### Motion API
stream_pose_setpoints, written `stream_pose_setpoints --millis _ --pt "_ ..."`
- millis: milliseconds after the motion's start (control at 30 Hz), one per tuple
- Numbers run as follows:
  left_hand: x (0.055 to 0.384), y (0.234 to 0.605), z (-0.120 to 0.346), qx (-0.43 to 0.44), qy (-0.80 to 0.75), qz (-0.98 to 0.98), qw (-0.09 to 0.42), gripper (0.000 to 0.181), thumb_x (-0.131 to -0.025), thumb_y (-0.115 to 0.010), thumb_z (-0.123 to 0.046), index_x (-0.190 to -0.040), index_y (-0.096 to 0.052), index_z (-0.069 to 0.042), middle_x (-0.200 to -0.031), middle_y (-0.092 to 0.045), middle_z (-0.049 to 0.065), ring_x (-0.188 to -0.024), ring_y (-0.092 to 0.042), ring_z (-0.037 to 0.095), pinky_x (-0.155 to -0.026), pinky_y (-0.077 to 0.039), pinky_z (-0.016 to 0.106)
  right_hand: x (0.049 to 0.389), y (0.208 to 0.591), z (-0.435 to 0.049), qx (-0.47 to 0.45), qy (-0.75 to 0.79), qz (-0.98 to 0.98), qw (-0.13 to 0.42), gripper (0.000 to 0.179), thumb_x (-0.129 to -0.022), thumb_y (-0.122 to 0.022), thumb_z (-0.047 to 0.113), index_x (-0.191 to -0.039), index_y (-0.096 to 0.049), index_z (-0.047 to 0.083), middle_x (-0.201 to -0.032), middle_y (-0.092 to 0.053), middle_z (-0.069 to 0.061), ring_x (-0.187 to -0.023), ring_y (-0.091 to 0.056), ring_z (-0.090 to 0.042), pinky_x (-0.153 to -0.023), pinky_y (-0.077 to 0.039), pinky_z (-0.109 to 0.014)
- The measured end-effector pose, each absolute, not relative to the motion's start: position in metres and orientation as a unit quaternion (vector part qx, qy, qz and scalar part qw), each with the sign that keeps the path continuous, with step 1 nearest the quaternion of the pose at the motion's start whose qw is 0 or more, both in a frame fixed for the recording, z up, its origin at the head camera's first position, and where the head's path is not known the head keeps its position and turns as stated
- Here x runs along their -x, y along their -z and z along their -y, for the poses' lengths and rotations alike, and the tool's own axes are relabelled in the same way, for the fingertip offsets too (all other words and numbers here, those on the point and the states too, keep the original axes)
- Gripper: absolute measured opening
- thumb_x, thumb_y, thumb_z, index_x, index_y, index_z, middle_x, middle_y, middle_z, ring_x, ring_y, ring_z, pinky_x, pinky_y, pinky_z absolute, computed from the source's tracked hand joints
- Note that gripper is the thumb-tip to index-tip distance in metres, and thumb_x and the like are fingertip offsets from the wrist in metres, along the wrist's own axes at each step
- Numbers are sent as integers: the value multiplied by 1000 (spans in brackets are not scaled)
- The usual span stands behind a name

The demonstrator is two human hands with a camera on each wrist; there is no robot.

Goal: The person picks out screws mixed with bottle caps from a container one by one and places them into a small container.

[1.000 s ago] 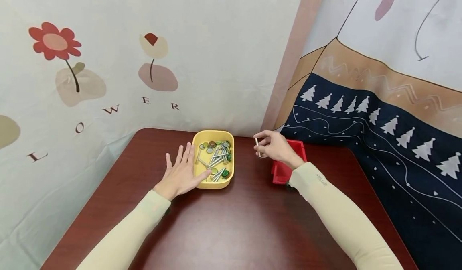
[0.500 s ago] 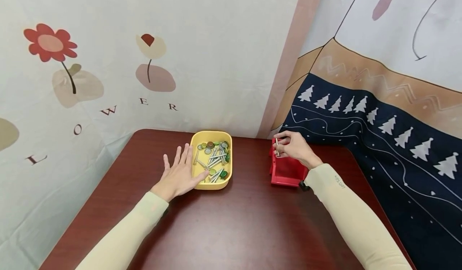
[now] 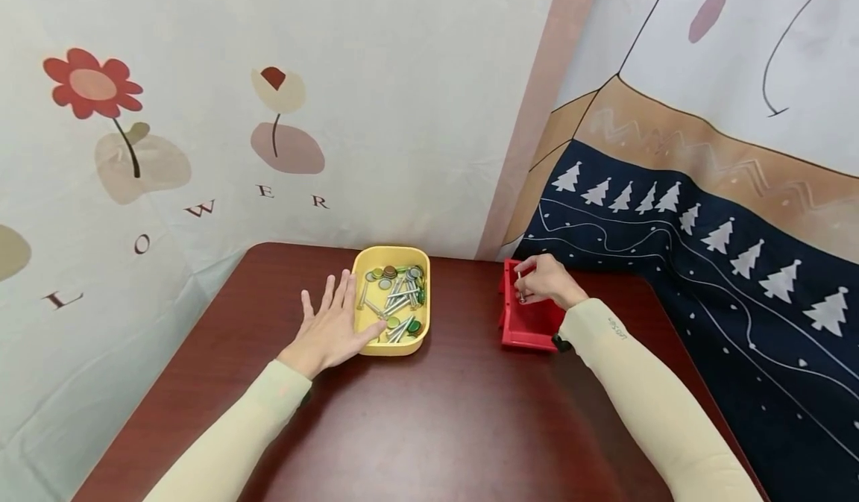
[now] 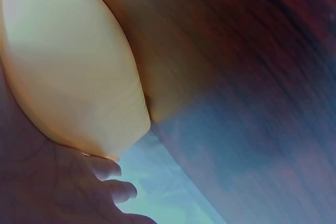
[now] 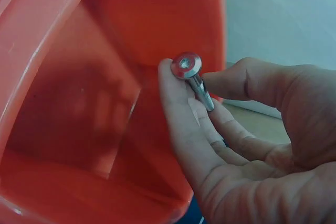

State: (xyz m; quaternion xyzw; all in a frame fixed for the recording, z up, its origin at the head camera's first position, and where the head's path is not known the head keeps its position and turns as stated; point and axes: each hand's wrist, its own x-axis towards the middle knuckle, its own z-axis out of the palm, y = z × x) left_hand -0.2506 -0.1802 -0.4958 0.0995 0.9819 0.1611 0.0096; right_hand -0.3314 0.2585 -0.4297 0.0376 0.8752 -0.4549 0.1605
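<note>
My right hand (image 3: 552, 281) pinches a silver bolt (image 5: 187, 67) between thumb and fingers, over the red bin (image 3: 530, 341). In the right wrist view the bolt's round flat head with a socket faces the camera, and the bin's bare inner floor shows beside the fingers. My left hand (image 3: 327, 333) lies with spread, straight fingers along the left side of a yellow container (image 3: 392, 350), its thumb reaching over the near rim. Inside are several silver bolts (image 3: 403, 295) and round caps (image 3: 390, 271) in brown, green and grey. The left wrist view shows mostly the container's outer wall (image 4: 73, 72).
Both containers stand near the far edge of a dark red-brown wooden table (image 3: 429, 427), with bare tabletop between them. Behind the table hangs a pale curtain (image 3: 403, 114) with flower prints; a navy cloth (image 3: 604, 233) with white trees hangs at the right.
The right hand has carried the bolt rightward from the gap between the containers to over the red bin, then slightly lower. My left hand stays at the yellow container.
</note>
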Motion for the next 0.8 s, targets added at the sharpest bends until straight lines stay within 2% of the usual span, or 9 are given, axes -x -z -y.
stream_pose_setpoints --millis 133,333,567,700,800 --pt "250 498 181 -99 -160 -982 13 125 -108 -61 -79 -187 -1 -3 -198 2 18 -184 0 49 -136 8 90 335 438 -253 -43 448 -874 181 54 -107 -73 -3 -159 -60 -10 -122 -81 -29 -88 -82 -21 -93 -72 -44" --pt "253 501 178 -101 -160 -982 6 124 -108 -60 -80 -188 -1 -4 -198 2 17 -185 0 48 -137 7 89 340 443 -252 -45 465 -860 206 58 -106 -69 -6 -161 -55 -12 -128 -80 -29 -84 -80 -19 -101 -70 -51" --pt "255 499 180 -104 -155 -982 5 125 -108 -59 -80 -187 -1 -2 -198 2 19 -185 1 48 -137 6 89 342 442 -253 -44 490 -842 223 63 -106 -68 -10 -166 -49 -13 -125 -79 -27 -90 -81 -20 -105 -68 -53" --pt "255 498 180 -106 -155 -982 4 125 -108 -59 -80 -187 -1 -2 -198 2 20 -185 2 48 -137 6 89 340 437 -254 -42 474 -853 214 62 -108 -70 -7 -166 -51 -11 -134 -78 -33 -102 -84 -28 -106 -68 -52" --pt "255 501 180 -107 -157 -982 3 124 -108 -59 -80 -187 -2 -2 -198 2 19 -185 2 47 -137 6 89 336 432 -252 -23 423 -889 174 54 -108 -70 -5 -160 -59 -10 -134 -79 -34 -106 -85 -33 -103 -70 -47"
